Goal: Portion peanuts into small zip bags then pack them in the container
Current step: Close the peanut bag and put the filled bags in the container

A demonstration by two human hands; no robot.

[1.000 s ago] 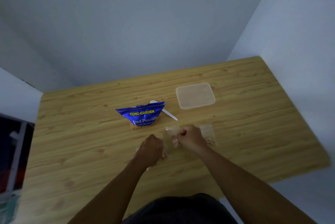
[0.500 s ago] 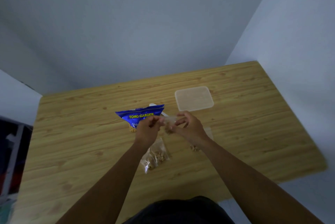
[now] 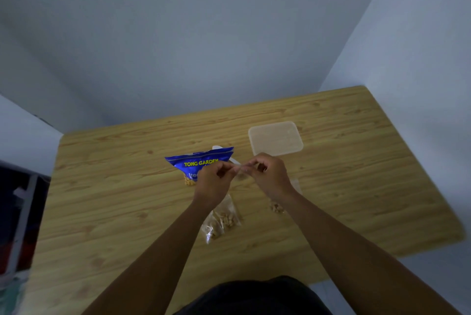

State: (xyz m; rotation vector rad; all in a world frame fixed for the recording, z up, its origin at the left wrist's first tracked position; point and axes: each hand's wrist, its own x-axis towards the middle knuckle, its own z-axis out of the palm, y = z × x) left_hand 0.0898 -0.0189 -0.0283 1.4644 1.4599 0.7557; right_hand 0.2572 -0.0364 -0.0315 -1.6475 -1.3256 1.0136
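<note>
Wooden table (image 3: 356,167) in a grey-walled corner. At centre, left hand (image 3: 212,179) and right hand (image 3: 270,174) pinch a clear bag (image 3: 240,174), partly covering the blue pack (image 3: 196,162); container (image 3: 275,139) just above, filled bag (image 3: 221,218) below.

Light wood-grain counter (image 3: 114,187). Blue foil peanut packet (image 3: 201,160); white plastic spoon (image 3: 216,148) behind; translucent square plastic container (image 3: 275,139). Clear peanut-filled zip bag (image 3: 221,218); second filled bag (image 3: 276,207). Left hand (image 3: 212,179), right hand (image 3: 270,174) pinching small clear zip bag (image 3: 240,171).

A single head-worn wide-angle camera looks forward and steeply down, from close above, onto the wooden table (image 3: 356,162).
</note>
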